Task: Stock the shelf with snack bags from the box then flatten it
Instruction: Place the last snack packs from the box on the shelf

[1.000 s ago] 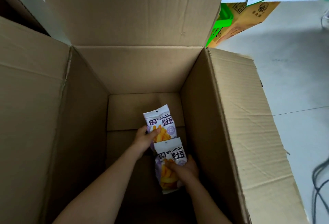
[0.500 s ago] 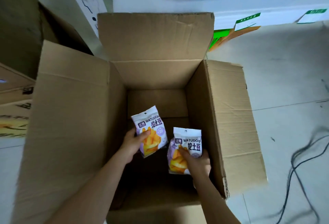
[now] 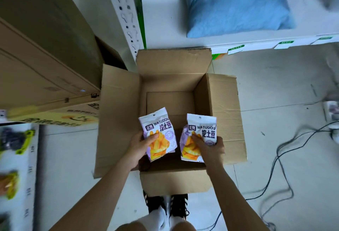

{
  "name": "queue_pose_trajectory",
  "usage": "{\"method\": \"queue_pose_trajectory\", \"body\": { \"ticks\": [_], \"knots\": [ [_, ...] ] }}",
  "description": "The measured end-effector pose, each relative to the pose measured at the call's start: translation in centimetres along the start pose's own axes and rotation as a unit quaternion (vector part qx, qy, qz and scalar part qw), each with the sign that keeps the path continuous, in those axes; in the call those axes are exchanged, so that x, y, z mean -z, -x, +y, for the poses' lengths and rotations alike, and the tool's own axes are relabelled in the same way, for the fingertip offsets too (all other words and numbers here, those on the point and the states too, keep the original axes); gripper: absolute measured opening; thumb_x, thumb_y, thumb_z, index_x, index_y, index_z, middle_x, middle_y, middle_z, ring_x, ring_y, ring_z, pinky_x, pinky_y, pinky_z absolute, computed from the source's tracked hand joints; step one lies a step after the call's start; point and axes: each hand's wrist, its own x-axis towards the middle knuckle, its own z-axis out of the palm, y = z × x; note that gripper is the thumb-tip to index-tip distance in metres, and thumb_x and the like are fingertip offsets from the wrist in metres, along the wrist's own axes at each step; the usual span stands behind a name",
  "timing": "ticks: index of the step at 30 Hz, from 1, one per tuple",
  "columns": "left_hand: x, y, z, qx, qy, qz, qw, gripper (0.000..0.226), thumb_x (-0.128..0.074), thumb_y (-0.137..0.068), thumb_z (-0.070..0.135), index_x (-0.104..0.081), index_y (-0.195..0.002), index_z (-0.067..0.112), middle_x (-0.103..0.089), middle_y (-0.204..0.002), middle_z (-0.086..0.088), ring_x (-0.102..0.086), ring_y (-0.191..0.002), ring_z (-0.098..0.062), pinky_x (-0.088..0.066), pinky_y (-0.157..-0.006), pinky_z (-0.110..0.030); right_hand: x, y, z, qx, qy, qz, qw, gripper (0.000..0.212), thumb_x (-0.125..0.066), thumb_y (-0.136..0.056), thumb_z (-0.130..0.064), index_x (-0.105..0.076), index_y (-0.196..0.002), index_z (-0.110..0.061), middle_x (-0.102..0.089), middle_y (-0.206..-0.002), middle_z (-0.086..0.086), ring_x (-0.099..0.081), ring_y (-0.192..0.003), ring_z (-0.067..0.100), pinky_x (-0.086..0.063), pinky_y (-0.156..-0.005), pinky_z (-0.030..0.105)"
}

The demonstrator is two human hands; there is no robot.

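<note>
Two matching WATUDOU bags, white and lilac with yellow potato sticks printed on the front (each has a small hang hole at the top), are held side by side and apart over the open cardboard box (image 3: pixel 225 113). The left snack bag (image 3: pixel 161 126), gripped by the left hand (image 3: pixel 141 146), leans slightly leftward. The right snack bag (image 3: pixel 203 128), gripped by the right hand (image 3: pixel 209 148), is nearly upright. The box stands on the floor with its flaps spread, its far flap against the white shelf (image 3: pixel 161 25).
</note>
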Motion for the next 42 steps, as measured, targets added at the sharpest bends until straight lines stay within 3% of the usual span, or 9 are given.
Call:
{"method": "queue_pose_trajectory", "body": {
  "ticks": [10,13,16,20,23,33,38,42],
  "knots": [
    [1.1,12.7,6.8,-0.025,-0.001,-0.01,1.0,0.021,-0.065,-0.091,0.016,-0.063,-0.112,0.018,-0.075,-0.099,0.003,-0.074,-0.079,-0.01,-0.055,-0.055,-0.022,5.9,9.3,-7.0,0.026,0.008,0.001,1.0,0.054,-0.088,-0.062,-0.044,-0.058,-0.101,-0.022,-0.065,-0.087,-0.006,-0.064,-0.089,0.022,-0.055,-0.082,0.041],
    [1.6,16.4,7.7,-0.034,-0.005,-0.013,0.999,0.029,-0.068,-0.089,0.022,-0.064,-0.117,0.02,-0.075,-0.106,0.0,-0.073,-0.093,-0.019,-0.059,-0.065,-0.029,7.5,11.7,-8.5,0.05,0.008,0.003,0.999,0.057,-0.088,-0.061,-0.047,-0.059,-0.102,-0.02,-0.069,-0.092,-0.002,-0.066,-0.088,0.023,-0.055,-0.08,0.04],
    [2.0,20.0,8.1,-0.046,0.017,0.002,0.999,0.037,-0.077,-0.081,0.028,-0.065,-0.115,0.021,-0.075,-0.108,-0.001,-0.073,-0.092,-0.017,-0.059,-0.07,-0.03,8.9,13.8,-9.8,0.081,0.015,-0.001,0.997,0.058,-0.088,-0.061,-0.049,-0.06,-0.102,-0.019,-0.071,-0.094,0.0,-0.068,-0.087,0.025,-0.056,-0.079,0.04],
    [2.1,25.0,7.9,-0.076,0.071,0.032,0.994,0.023,-0.065,-0.091,0.015,-0.065,-0.114,0.019,-0.075,-0.106,-0.002,-0.074,-0.086,-0.014,-0.057,-0.062,-0.024,10.5,16.9,-11.2,0.138,0.034,-0.025,0.99,0.056,-0.087,-0.059,-0.055,-0.059,-0.098,-0.024,-0.072,-0.093,-0.003,-0.068,-0.086,0.024,-0.057,-0.08,0.045],
    [2.0,28.8,7.3,-0.098,0.114,0.078,0.986,0.025,-0.065,-0.09,0.012,-0.065,-0.115,0.018,-0.075,-0.106,-0.004,-0.074,-0.085,-0.015,-0.056,-0.059,-0.023,11.8,19.7,-12.3,0.184,0.047,-0.06,0.98,0.051,-0.087,-0.064,-0.048,-0.059,-0.099,-0.024,-0.069,-0.091,-0.006,-0.067,-0.086,0.021,-0.056,-0.08,0.04],
    [3.4,44.3,3.1,-0.18,0.205,0.219,0.937,0.016,-0.064,-0.091,0.01,-0.07,-0.104,0.015,-0.077,-0.095,0.0,-0.074,-0.078,-0.013,-0.054,-0.06,-0.018,14.4,31.7,-13.7,0.303,0.099,-0.233,0.919,0.048,-0.087,-0.067,-0.041,-0.06,-0.101,-0.021,-0.07,-0.097,-0.006,-0.063,-0.089,0.018,-0.042,-0.074,0.028],
    [5.8,51.1,-0.4,-0.201,0.228,0.288,0.908,0.014,-0.064,-0.091,0.015,-0.07,-0.104,0.016,-0.077,-0.096,0.0,-0.073,-0.079,-0.011,-0.054,-0.059,-0.02,13.5,38.3,-12.0,0.351,0.123,-0.298,0.879,0.048,-0.088,-0.065,-0.04,-0.06,-0.099,-0.022,-0.072,-0.1,-0.006,-0.066,-0.095,0.02,-0.052,-0.087,0.039],
    [7.8,56.7,-3.7,-0.214,0.245,0.328,0.887,0.014,-0.063,-0.092,0.013,-0.069,-0.105,0.013,-0.077,-0.092,0.0,-0.073,-0.076,-0.012,-0.056,-0.059,-0.022,13.0,44.3,-10.2,0.391,0.13,-0.345,0.843,0.045,-0.088,-0.066,-0.038,-0.06,-0.098,-0.022,-0.07,-0.094,-0.01,-0.065,-0.092,0.018,-0.049,-0.081,0.034]
  ]
}}
